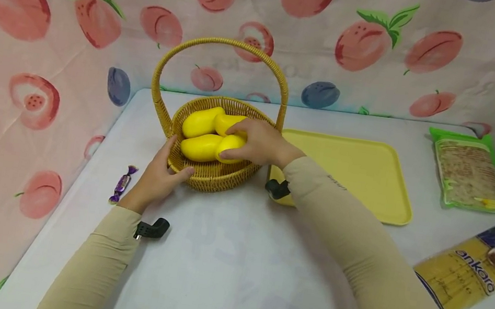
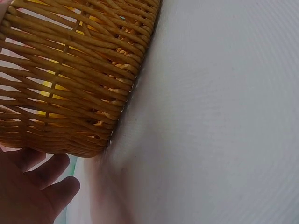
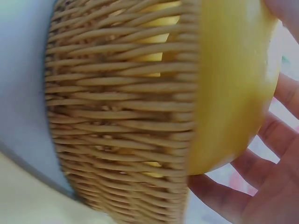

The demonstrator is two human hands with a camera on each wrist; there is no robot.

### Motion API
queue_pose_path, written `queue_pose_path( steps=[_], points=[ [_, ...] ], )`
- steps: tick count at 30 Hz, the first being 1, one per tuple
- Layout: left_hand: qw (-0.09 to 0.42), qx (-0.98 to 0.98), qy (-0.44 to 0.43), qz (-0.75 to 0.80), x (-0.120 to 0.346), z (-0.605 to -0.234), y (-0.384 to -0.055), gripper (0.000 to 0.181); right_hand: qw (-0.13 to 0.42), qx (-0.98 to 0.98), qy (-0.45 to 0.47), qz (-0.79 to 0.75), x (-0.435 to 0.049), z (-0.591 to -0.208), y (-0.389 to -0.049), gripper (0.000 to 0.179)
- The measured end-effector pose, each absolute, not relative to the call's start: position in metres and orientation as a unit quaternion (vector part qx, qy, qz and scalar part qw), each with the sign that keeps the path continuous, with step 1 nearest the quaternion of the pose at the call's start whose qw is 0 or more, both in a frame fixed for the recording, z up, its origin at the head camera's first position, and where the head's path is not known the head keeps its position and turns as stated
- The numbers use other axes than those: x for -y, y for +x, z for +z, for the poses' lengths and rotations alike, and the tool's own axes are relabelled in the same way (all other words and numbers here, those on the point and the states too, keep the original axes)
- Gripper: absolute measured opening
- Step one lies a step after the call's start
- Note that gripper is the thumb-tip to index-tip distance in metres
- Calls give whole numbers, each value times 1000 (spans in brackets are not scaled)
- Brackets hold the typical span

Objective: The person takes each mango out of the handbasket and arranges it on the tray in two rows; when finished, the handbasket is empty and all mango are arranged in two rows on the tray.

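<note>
A woven wicker basket [image 1: 212,184] with a tall arched handle stands on the white table, with several smooth yellow mangoes [image 1: 201,147] inside. My left hand [image 1: 156,178] holds the basket's front-left side, thumb at the rim; in the left wrist view its fingertips [image 2: 65,189] are against the outer weave. Over the right part of the basket, my right hand [image 1: 260,143] grips the front-right mango [image 1: 231,148]. The right wrist view shows this mango [image 3: 229,93] above the rim, fingers around its side. The palm hides part of the mangoes behind.
A yellow tray [image 1: 344,173] lies right of the basket, partly under my right arm. Farther right are a green-edged clear food packet [image 1: 470,175] and a yellow-and-blue pasta bag [image 1: 473,271]. A purple wrapped candy [image 1: 122,184] lies beside my left wrist. Fruit-print cloth backs the table.
</note>
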State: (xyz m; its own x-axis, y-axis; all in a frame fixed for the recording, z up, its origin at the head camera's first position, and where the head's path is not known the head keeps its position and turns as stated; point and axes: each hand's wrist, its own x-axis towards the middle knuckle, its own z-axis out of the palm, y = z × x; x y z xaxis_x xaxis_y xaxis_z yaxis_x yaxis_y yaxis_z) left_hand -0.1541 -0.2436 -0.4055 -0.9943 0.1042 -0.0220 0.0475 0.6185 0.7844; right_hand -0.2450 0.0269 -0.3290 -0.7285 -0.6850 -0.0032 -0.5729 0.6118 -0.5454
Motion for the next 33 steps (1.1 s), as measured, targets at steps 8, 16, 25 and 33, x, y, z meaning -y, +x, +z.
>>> queue_pose_path(
  steps=[8, 16, 25, 33],
  points=[
    [33, -898, 43, 437, 243, -405, -154, 99, 73, -886, -377, -260, -33, -307, -231, 66],
    [30, -901, 42, 432, 242, -405, -154, 98, 56, -885, -382, -259, -49, -294, -216, 64],
    [27, -902, 35, 429, 242, -405, -152, 97, 54, -889, -373, -259, -73, -292, -209, 63],
    [24, -902, 38, 430, 241, -404, -151, 97, 65, -899, -338, -271, -107, -297, -209, 59]
  ],
)
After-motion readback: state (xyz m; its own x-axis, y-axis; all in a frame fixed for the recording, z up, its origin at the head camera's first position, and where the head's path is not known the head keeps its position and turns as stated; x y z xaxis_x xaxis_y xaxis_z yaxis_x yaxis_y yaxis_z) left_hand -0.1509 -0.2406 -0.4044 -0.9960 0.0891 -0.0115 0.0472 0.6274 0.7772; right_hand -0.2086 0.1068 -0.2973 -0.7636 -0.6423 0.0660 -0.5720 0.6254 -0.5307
